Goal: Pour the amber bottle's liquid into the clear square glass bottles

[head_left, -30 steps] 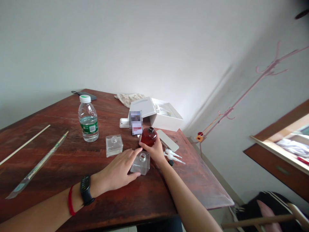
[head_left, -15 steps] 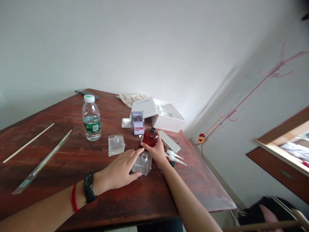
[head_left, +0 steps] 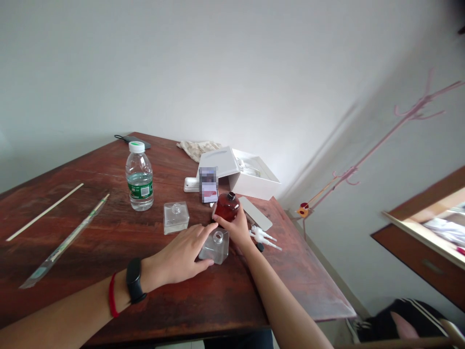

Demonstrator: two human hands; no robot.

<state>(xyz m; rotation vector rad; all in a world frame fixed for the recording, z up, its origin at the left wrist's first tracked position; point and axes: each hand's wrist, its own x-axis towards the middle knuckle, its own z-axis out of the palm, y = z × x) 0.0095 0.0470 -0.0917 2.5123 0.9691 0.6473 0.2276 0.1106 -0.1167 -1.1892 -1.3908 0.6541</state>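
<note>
My right hand (head_left: 238, 228) is wrapped round a dark amber round bottle (head_left: 227, 208) with a short black neck. Just in front of it, a clear square bottle (head_left: 214, 247) with an uncapped neck stands on the table. My left hand (head_left: 181, 254) grips that clear bottle from the left, its thumb at the near side and its fingers at the far side. A second clear square bottle (head_left: 176, 219) stands to the left, apart from both hands. White pump heads (head_left: 262, 235) and a small black cap (head_left: 260, 247) lie right of my right hand.
A water bottle (head_left: 140, 182) stands at the left, near a wooden stick (head_left: 45, 212) and a wrapped stick (head_left: 67, 242). Behind my hands are an open white box (head_left: 250, 184), a phone-like screen (head_left: 209, 191) and a cloth (head_left: 198, 149). A pink coat rack (head_left: 381, 135) leans at the right.
</note>
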